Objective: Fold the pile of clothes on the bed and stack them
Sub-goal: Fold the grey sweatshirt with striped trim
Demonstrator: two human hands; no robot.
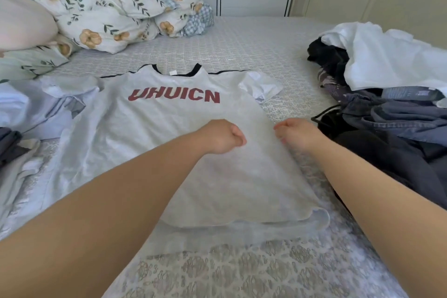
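Observation:
A white T-shirt (183,123) with red letters and a black collar lies flat, face up, in the middle of the bed (254,38). My left hand (222,136) is curled into a fist and rests on the shirt's middle, with nothing visibly in it. At the shirt's right side edge, my right hand (297,134) has its fingers curled down onto the fabric and seems to pinch it. The unfolded pile (391,109) lies to the right, with a white garment on top of black and denim pieces.
Light blue garments (36,109) lie spread at the left, overlapping the shirt's left sleeve. A floral duvet (116,7) and a pale pillow (21,19) are bunched at the far left. A wall and cupboard doors stand behind the bed.

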